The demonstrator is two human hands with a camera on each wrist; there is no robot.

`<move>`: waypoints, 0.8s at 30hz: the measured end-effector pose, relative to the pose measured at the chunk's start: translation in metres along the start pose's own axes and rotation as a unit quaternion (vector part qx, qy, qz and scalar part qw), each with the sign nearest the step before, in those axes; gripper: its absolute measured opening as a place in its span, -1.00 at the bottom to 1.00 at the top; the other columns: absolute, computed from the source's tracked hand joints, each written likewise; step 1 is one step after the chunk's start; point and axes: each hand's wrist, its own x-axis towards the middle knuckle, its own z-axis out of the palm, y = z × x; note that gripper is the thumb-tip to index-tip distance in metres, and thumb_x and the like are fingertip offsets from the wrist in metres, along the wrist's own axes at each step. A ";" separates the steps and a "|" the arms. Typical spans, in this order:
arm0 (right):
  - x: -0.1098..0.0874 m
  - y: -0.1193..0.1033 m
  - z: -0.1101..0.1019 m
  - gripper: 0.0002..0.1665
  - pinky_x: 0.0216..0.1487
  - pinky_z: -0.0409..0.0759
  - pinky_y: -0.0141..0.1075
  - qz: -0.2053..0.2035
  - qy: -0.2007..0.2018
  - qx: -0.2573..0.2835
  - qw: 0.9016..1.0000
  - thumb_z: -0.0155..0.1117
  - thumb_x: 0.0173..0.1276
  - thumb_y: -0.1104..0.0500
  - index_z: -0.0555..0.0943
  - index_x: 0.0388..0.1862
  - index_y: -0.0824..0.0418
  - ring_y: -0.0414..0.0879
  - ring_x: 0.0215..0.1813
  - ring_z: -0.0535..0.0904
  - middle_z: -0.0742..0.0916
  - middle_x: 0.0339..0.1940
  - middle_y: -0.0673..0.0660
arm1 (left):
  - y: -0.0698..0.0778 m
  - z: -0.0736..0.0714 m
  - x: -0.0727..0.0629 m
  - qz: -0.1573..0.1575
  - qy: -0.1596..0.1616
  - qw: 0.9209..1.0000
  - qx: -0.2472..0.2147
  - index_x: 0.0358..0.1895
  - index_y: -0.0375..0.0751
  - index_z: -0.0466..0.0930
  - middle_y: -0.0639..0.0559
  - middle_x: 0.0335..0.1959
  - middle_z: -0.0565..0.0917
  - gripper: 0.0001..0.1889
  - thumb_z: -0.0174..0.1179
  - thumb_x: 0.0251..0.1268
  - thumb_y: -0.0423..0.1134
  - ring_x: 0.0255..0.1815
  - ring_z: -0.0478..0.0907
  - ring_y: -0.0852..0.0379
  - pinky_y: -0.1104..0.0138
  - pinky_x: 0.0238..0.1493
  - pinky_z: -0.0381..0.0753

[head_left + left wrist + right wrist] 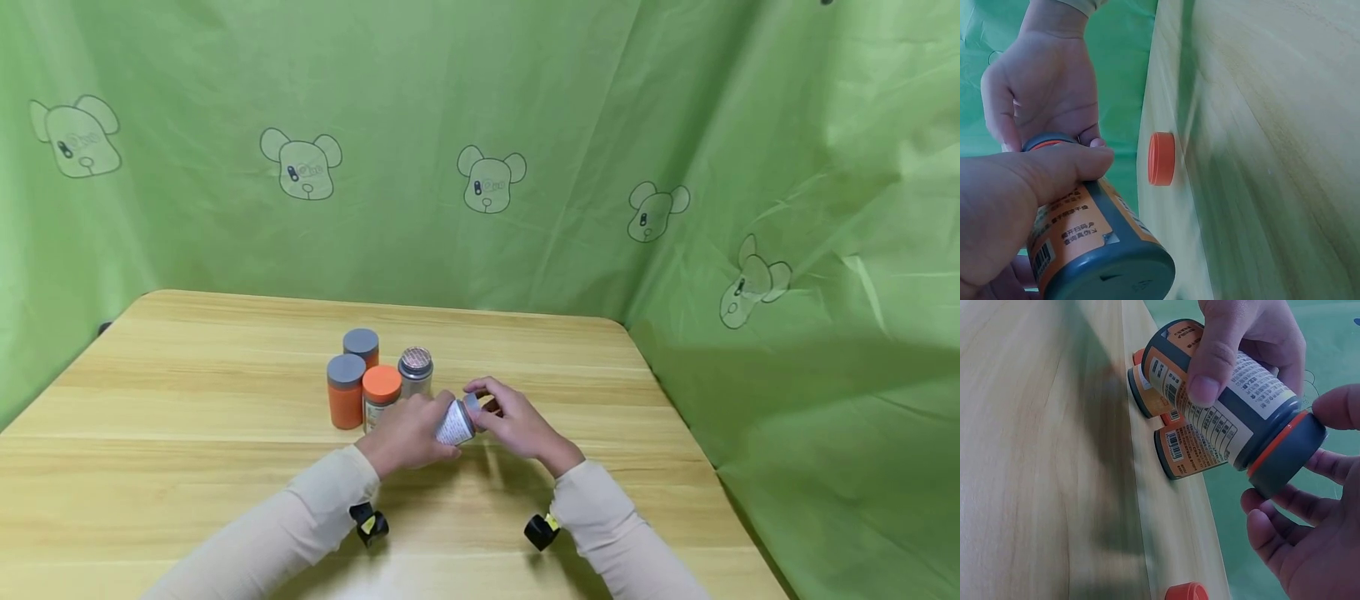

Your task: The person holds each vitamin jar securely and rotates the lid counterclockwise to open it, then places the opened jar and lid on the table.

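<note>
My left hand [412, 429] grips a grey jar [1235, 394] with an orange and white label, tilted in the air above the table. Its thumb lies along the jar's side. At the jar's mouth, my right hand [521, 421] pinches the dark grey lid [1288, 456] between thumb and fingers. An orange ring shows just under this lid. Beside my left hand stands an open jar [416, 379] with silvery foil over its mouth. A loose orange lid [1161, 159] lies on the table, visible in both wrist views.
Left of the foil-topped jar stand a jar with an orange lid [382, 385] and two orange jars with grey lids, one in front [346, 400] and one behind [362, 343]. The wooden table [225, 375] has green curtain [405, 233] behind and to its right.
</note>
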 end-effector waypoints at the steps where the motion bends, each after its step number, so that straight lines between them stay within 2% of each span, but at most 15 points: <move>1: 0.000 0.000 0.000 -0.59 -0.18 0.61 -0.22 -0.003 0.001 -0.002 1.000 0.05 0.46 0.17 0.42 0.21 0.33 0.03 -0.17 0.61 0.58 0.07 0.33 | 0.000 0.000 0.000 0.000 0.000 1.000 0.001 0.09 -0.24 0.47 -0.01 -0.36 0.59 -0.34 0.49 -0.04 0.03 -0.42 0.52 0.15 0.31 -0.47 0.53; 6: 0.001 -0.002 0.002 -0.58 -0.25 0.58 -0.25 0.008 0.023 -0.038 0.999 0.00 0.53 0.05 0.45 0.17 0.31 -0.08 -0.30 0.59 0.63 -0.02 0.28 | 0.001 0.000 -0.001 0.005 0.003 1.000 -0.001 0.06 -0.22 0.48 0.00 -0.37 0.59 -0.36 0.49 -0.03 0.04 -0.43 0.52 0.15 0.31 -0.47 0.53; 11: 0.002 -0.003 0.005 -0.63 -0.32 0.56 -0.27 0.028 0.046 -0.062 0.997 0.02 0.53 0.02 0.52 0.09 0.24 -0.16 -0.37 0.57 0.68 -0.13 0.17 | 0.002 -0.001 -0.002 0.004 0.000 1.000 -0.005 0.07 -0.22 0.48 0.00 -0.36 0.59 -0.37 0.49 -0.03 0.03 -0.43 0.52 0.15 0.31 -0.47 0.52; 16: 0.001 -0.003 0.005 -0.67 -0.33 0.57 -0.27 0.032 0.046 -0.046 0.997 0.05 0.52 0.05 0.52 0.09 0.23 -0.16 -0.38 0.56 0.66 -0.13 0.13 | 0.002 -0.002 -0.002 0.002 -0.001 1.000 -0.007 0.10 -0.23 0.47 -0.01 -0.34 0.60 -0.35 0.49 -0.02 0.02 -0.41 0.53 0.15 0.31 -0.46 0.54; 24: -0.001 -0.005 0.002 -0.65 -0.23 0.61 -0.27 0.014 0.029 -0.002 0.999 0.07 0.47 0.16 0.47 0.15 0.30 -0.08 -0.21 0.61 0.61 0.01 0.25 | 0.002 -0.004 -0.002 0.002 0.001 1.000 -0.009 0.09 -0.23 0.47 -0.01 -0.36 0.60 -0.35 0.49 -0.03 0.01 -0.43 0.52 0.14 0.30 -0.48 0.53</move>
